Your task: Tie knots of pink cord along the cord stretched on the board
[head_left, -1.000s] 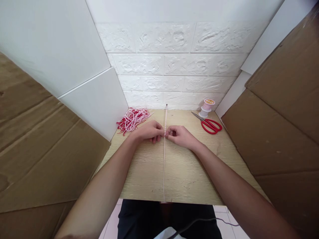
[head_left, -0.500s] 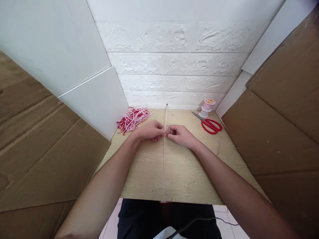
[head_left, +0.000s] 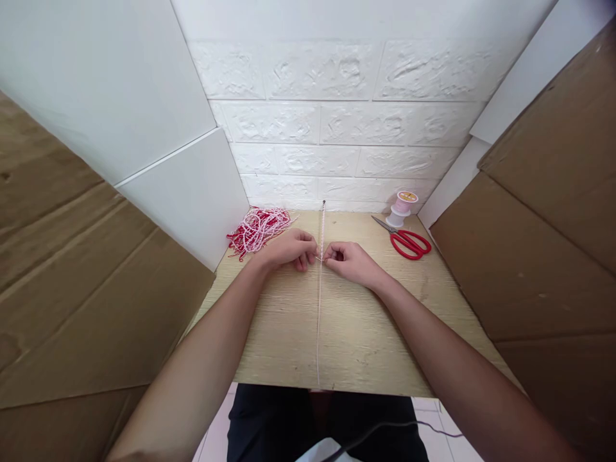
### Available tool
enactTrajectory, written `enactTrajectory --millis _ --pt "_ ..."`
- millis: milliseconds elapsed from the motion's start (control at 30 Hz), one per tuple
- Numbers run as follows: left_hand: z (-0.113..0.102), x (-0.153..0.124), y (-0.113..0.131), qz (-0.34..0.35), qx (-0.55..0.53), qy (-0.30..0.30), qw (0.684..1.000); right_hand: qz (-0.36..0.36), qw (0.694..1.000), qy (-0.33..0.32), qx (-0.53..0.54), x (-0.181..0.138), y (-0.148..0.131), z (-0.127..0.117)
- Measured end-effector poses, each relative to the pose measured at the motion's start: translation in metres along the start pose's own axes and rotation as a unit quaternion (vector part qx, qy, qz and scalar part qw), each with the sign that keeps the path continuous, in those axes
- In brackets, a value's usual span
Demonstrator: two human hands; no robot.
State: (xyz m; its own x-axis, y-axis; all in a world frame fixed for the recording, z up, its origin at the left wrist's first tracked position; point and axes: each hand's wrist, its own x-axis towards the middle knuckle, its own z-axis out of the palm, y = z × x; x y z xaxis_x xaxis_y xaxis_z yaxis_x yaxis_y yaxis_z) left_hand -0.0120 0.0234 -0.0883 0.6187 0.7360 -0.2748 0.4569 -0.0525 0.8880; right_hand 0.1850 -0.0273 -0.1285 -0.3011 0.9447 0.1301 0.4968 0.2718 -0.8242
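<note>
Nothing much has shifted: on the bench (head_left: pixel 366 346) the left hand (head_left: pixel 287 249) and right hand (head_left: pixel 353 263) stay pinched on one pink cord (head_left: pixel 318 321) strung from far edge to near edge. Mid-knot, I'd say; tightening wants an even pull. One cord pile (head_left: pixel 260 229) in the far-left corner; one scissors (head_left: pixel 408 243) and one spool (head_left: pixel 403 204) far-right.

Single head-worn view, forward and down, close over the wooden table (head_left: pixel 356 333), toward the white brick wall (head_left: pixel 337 128).
</note>
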Motion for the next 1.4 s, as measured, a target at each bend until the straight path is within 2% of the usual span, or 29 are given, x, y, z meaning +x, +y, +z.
enactTrajectory --millis 167,767,1033,1400 --pt "-0.0020 0.0005 -0.0017 0.026 -0.021 -0.023 0.999 0.006 1.000 0.001 0.002 0.0004 0.0012 0.0004" --pt "-0.0098 -0.0034 -0.0040 0.038 0.016 -0.071 0.997 0.011 0.998 -0.026 0.048 0.0009 0.0012 -0.0028" --pt "-0.0089 -0.0054 -0.0029 0.041 0.026 -0.068 0.996 0.001 0.998 -0.036 0.057 0.0014 0.0059 -0.0042" --pt "-0.0069 -0.0044 -0.0008 0.049 0.001 -0.076 0.996 0.009 0.996 -0.045 0.073 0.0005 -0.0012 -0.0057"
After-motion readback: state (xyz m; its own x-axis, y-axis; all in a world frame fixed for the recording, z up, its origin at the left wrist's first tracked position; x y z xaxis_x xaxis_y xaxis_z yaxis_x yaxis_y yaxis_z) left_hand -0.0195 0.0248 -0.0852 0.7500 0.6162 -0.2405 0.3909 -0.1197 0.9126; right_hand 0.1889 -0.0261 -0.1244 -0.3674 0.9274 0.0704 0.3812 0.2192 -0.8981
